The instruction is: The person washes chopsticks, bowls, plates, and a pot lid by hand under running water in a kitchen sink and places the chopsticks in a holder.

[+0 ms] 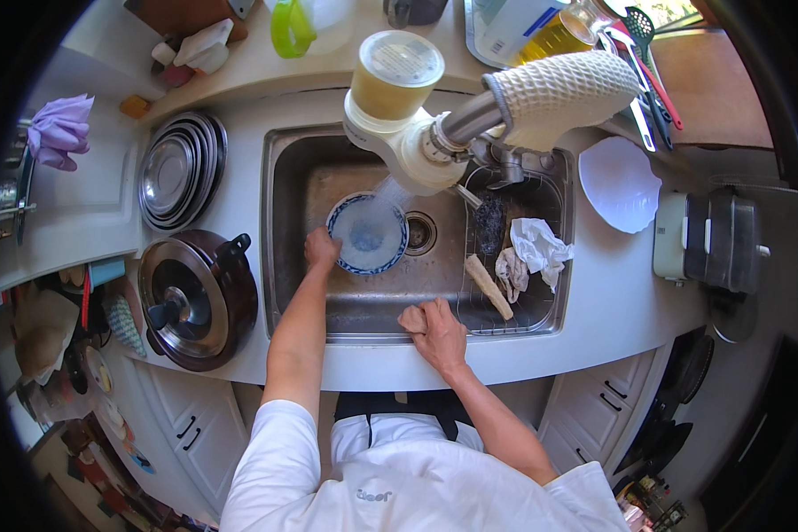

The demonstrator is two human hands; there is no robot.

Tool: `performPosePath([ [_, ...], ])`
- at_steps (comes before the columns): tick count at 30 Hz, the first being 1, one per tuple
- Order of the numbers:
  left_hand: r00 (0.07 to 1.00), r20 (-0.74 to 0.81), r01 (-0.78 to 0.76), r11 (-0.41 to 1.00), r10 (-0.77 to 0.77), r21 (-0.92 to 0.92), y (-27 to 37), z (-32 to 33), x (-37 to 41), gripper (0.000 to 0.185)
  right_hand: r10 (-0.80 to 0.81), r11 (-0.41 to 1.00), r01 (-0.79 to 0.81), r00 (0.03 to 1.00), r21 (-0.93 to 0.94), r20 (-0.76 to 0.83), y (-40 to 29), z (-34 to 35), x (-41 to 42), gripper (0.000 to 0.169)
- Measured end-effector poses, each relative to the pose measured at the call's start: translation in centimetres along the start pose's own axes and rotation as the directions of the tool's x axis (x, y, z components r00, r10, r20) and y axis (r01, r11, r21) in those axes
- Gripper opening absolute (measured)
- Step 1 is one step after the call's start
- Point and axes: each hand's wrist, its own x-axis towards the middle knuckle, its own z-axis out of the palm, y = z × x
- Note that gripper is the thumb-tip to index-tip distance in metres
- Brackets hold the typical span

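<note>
My left hand (322, 249) grips the left rim of a blue-and-white bowl (368, 234), which is inside the stainless steel sink (306, 292). Water from the filter unit on the faucet (405, 149) runs into the bowl, and the liquid inside looks cloudy. Near the sink's front edge my right hand (440, 334) is closed on a crumpled brownish cloth (413, 320). To the bowl's right lies the drain (420, 233).
A wire rack (513, 327) at the sink's right holds a loofah piece (489, 287), a rag (512, 274), a white cloth (542, 246) and a dark scouring pad (490, 223). Left stand a lidded pot (239, 302) and stacked metal plates (167, 174); a white dish (620, 185) lies right.
</note>
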Motion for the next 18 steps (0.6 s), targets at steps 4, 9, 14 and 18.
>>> performPosePath([
  [4, 0.978, 0.033, -0.202, 0.978, 0.204, -0.051, -2.8, 1.2, 1.9, 0.028, -0.017, 1.000, 0.017, 1.000, -0.014, -0.011, -0.2, -0.1, 0.0, 0.029],
  [9, 0.947, 0.313, 0.116, 0.833, 0.072, -0.542, -1.6, 0.7, 0.1, 0.016, -0.024, 1.000, 0.023, 0.999, -0.018, -0.024, 0.1, -0.1, -0.1, 0.029],
  [14, 0.944, 0.325, 0.163, 0.776, 0.058, -0.610, -0.9, -0.3, -1.5, 0.013, -0.018, 1.000, 0.017, 0.999, -0.013, -0.038, 0.4, 0.3, -0.3, 0.029],
  [18, 0.985, 0.169, 0.105, 0.844, -0.017, -0.526, 0.7, -2.9, -4.1, 0.009, 0.027, 0.999, -0.026, 0.999, 0.045, -0.028, 0.6, 0.4, -0.1, 0.030],
])
